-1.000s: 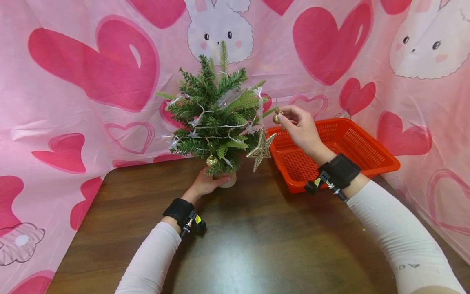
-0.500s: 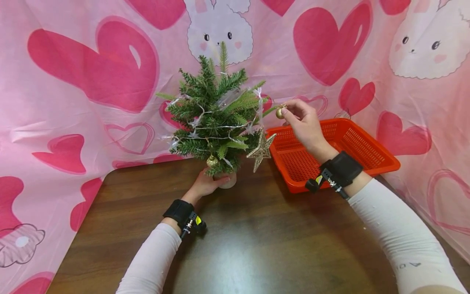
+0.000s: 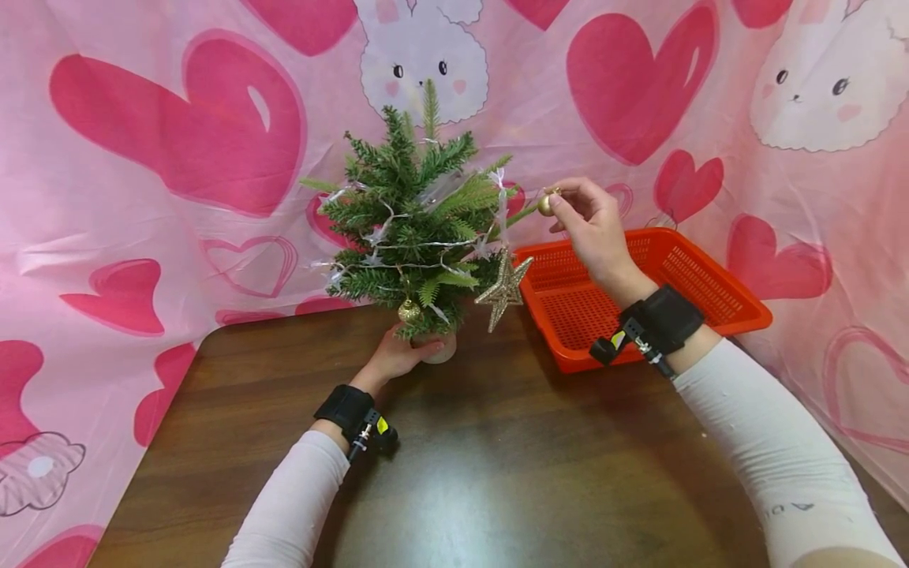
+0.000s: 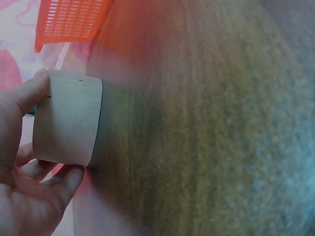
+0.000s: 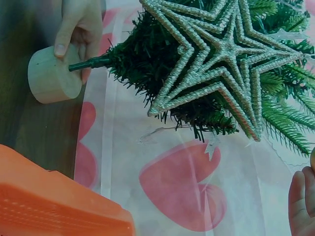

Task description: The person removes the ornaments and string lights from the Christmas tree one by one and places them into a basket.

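A small artificial Christmas tree (image 3: 415, 229) stands on a round wooden base (image 4: 66, 120). My left hand (image 3: 398, 353) grips that base, thumb on one side and fingers on the other, as the left wrist view shows. At the tree's right, my right hand (image 3: 598, 233) pinches a small gold bauble (image 3: 545, 205) by its top, at the tip of a green branch. Whether its loop is around the branch cannot be told. A glittery gold star (image 3: 503, 292) hangs below that branch, large in the right wrist view. Another gold bauble (image 3: 409, 310) hangs low at the front.
An orange-red perforated basket (image 3: 561, 347) sits on the table's right side, beneath my right forearm. White string lights (image 3: 419, 244) wrap the tree. A pink cloth (image 3: 234, 181) with hearts and rabbits hangs behind the brown wooden table (image 3: 454, 457).
My right hand has risen and shifted slightly right with the gold bauble, along the branch tip. My left hand stays on the base, and the tree stands as before.
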{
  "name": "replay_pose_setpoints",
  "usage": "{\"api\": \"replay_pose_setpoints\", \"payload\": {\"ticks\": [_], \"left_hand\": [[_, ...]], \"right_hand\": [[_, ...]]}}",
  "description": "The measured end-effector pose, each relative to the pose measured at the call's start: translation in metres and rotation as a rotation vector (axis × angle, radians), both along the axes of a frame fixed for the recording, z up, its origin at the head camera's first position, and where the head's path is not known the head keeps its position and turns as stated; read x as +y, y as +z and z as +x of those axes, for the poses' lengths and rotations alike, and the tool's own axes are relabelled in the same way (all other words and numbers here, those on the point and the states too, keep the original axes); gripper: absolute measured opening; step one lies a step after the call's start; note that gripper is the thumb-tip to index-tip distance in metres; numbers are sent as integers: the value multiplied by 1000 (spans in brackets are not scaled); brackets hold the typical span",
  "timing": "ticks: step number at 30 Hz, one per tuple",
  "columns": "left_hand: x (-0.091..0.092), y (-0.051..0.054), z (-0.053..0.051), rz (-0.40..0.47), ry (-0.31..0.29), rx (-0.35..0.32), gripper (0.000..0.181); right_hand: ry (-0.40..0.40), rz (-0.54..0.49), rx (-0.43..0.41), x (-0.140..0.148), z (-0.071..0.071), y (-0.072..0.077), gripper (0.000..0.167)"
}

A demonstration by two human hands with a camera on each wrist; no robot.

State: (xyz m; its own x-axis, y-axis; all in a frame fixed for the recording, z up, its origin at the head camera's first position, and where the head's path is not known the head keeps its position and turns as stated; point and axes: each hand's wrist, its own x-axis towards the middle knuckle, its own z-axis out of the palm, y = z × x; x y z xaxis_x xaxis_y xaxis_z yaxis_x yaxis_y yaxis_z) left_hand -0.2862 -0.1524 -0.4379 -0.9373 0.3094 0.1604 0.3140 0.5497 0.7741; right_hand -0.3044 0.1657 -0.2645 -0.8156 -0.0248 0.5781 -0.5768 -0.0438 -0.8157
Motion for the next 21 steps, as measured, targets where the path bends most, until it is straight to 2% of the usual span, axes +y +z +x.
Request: {"api": "replay_pose_setpoints", "payload": {"ticks": [11,16,21], "left_hand": [[-1,-5,-4,-12,9,13,53],[-1,-3,-3,6,-2,25,52],[0,-2,-2,-8,8,31,52]], "right_hand": [[26,-37,6,1,0,1,10],[18,-26,-3,2,0,3,16],[18,-7,-14,4,1,2,12]]}}
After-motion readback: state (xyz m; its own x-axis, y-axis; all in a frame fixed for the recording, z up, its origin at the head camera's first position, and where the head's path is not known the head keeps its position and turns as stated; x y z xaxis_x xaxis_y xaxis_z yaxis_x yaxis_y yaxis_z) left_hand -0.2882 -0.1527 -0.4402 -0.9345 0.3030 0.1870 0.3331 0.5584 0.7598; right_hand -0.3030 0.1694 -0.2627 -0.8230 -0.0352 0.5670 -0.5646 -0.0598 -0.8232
